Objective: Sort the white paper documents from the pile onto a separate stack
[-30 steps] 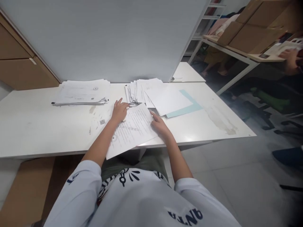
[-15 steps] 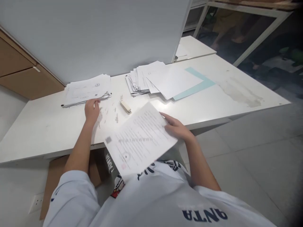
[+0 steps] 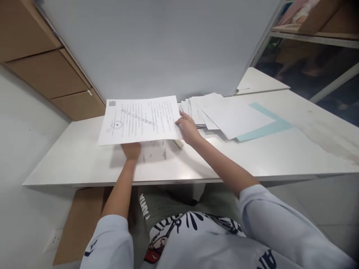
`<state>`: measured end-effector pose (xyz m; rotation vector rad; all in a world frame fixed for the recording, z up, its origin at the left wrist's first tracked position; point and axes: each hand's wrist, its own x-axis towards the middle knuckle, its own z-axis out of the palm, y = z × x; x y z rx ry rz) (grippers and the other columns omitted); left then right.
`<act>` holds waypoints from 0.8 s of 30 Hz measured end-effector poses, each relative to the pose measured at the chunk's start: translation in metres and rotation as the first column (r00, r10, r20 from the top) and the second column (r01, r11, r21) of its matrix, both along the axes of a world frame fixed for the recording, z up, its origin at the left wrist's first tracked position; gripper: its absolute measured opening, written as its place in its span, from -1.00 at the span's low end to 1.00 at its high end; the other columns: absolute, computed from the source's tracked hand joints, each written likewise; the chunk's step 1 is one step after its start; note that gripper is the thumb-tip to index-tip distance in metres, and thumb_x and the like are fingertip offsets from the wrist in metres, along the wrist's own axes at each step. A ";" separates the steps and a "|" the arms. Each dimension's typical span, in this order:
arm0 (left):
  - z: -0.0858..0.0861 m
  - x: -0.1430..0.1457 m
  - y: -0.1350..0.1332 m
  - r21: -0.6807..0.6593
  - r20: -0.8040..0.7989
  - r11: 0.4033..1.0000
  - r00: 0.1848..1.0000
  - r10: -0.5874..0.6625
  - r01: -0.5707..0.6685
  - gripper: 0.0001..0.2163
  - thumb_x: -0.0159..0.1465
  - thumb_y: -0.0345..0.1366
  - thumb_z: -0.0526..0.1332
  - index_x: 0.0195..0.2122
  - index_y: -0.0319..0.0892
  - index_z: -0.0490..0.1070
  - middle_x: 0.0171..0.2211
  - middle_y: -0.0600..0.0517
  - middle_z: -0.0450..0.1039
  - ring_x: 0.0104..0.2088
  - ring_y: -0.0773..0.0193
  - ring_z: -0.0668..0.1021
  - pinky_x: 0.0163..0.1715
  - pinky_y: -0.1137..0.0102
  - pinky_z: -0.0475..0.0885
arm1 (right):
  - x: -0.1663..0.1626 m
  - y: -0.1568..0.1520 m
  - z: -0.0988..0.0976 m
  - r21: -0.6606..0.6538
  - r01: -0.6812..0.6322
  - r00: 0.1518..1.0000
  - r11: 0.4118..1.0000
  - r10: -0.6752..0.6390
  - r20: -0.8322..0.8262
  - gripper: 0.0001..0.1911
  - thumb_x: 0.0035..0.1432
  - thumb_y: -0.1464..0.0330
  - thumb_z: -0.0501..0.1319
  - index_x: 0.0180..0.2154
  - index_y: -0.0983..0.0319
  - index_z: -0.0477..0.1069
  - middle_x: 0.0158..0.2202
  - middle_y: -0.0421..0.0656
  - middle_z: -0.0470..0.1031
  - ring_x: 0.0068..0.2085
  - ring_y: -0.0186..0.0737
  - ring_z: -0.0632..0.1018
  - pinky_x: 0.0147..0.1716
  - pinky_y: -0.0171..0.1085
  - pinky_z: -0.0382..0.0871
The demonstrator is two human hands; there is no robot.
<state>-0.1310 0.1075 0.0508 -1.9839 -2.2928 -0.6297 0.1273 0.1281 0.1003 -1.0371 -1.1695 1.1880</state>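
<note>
My right hand grips the right edge of a printed paper document and holds it level above the left part of the white table. My left hand reaches under the front edge of that document; its fingers are hidden by the sheet. The document covers the stack of papers that lay at the back left. A small beige stapler lies on the table just below my right hand, partly hidden.
A fanned pile of white sheets lies to the right on a light blue sheet. A white partition stands behind the table. Brown cabinet drawers are at the left. A cardboard box sits on the floor under the table.
My right hand carried the document from my lap side up and to the left, over the back-left paper stack. My left hand shifted right and is now under the sheet.
</note>
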 end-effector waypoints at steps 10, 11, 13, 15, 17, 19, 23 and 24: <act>-0.018 0.001 0.001 0.082 -0.041 0.980 0.982 0.184 -0.180 -0.58 0.24 -0.36 -0.03 0.09 -0.35 0.32 0.13 -0.32 0.29 0.25 -0.14 0.22 0.19 0.03 0.13 | -0.113 0.119 -0.017 -0.098 0.155 0.952 0.983 -0.122 0.280 -0.31 -0.11 0.44 0.04 0.15 0.33 0.14 0.10 0.11 0.24 0.05 0.03 0.39 0.07 -0.03 0.28; -0.019 0.001 0.000 0.078 -0.046 0.979 0.981 0.190 -0.186 -0.58 0.24 -0.35 -0.04 0.10 -0.35 0.32 0.13 -0.31 0.28 0.25 -0.13 0.21 0.19 0.04 0.13 | -0.113 0.124 -0.018 -0.096 0.177 0.941 0.980 -0.140 0.309 -0.29 -0.14 0.44 0.07 0.15 0.31 0.14 0.14 0.13 0.16 0.12 0.09 0.31 0.13 0.01 0.19; -0.019 0.000 0.000 0.068 -0.060 0.978 0.978 0.200 -0.196 -0.57 0.25 -0.35 -0.04 0.10 -0.36 0.31 0.14 -0.30 0.27 0.25 -0.13 0.21 0.20 0.06 0.13 | -0.111 0.127 -0.022 -0.091 0.220 0.920 0.971 -0.175 0.350 -0.25 -0.17 0.44 0.12 0.16 0.27 0.14 0.18 0.12 0.05 0.20 0.19 0.17 0.21 0.11 0.02; -0.019 -0.001 0.000 0.063 -0.078 0.977 0.975 0.207 -0.202 -0.57 0.25 -0.34 -0.04 0.11 -0.37 0.31 0.14 -0.29 0.27 0.24 -0.12 0.22 0.20 0.09 0.13 | -0.105 0.120 -0.027 -0.062 0.230 0.909 0.971 -0.192 0.370 -0.25 -0.16 0.42 0.14 0.16 0.23 0.13 0.17 0.10 0.03 0.22 0.22 0.11 0.22 0.15 -0.03; -0.017 -0.002 0.001 0.065 -0.097 0.977 0.973 0.207 -0.202 -0.57 0.23 -0.34 -0.01 0.10 -0.35 0.32 0.12 -0.28 0.29 0.22 -0.11 0.25 0.20 0.10 0.14 | -0.093 0.104 -0.033 0.023 0.198 0.899 0.980 -0.191 0.394 -0.28 -0.12 0.39 0.14 0.16 0.21 0.13 0.15 0.08 0.04 0.20 0.20 0.15 0.20 0.13 0.01; -0.014 -0.004 0.002 0.072 -0.111 0.978 0.973 0.202 -0.195 -0.58 0.21 -0.34 0.01 0.08 -0.33 0.34 0.10 -0.27 0.32 0.19 -0.10 0.29 0.17 0.09 0.18 | -0.073 0.082 -0.037 0.161 0.152 0.876 0.975 -0.208 0.434 -0.33 -0.07 0.36 0.13 0.15 0.19 0.15 0.12 0.05 0.06 0.16 0.14 0.20 0.18 0.10 0.07; -0.003 -0.004 0.006 0.095 -0.111 0.981 0.977 0.180 -0.170 -0.60 0.21 -0.34 0.00 0.04 -0.32 0.36 0.05 -0.31 0.35 0.14 -0.11 0.34 0.11 0.05 0.22 | -0.002 0.045 -0.034 0.412 0.128 0.742 0.902 -0.362 0.565 -0.40 0.03 0.31 0.12 0.15 0.15 0.19 0.14 0.03 0.12 0.17 0.14 0.22 0.15 0.12 0.09; -0.001 -0.003 0.008 0.098 -0.104 0.982 0.980 0.172 -0.162 -0.60 0.21 -0.34 -0.01 0.04 -0.33 0.36 0.05 -0.33 0.34 0.14 -0.11 0.33 0.10 0.04 0.21 | 0.022 0.038 -0.033 0.443 0.138 0.676 0.886 -0.411 0.611 -0.41 0.04 0.31 0.13 0.15 0.16 0.19 0.17 0.04 0.12 0.19 0.16 0.20 0.16 0.15 0.05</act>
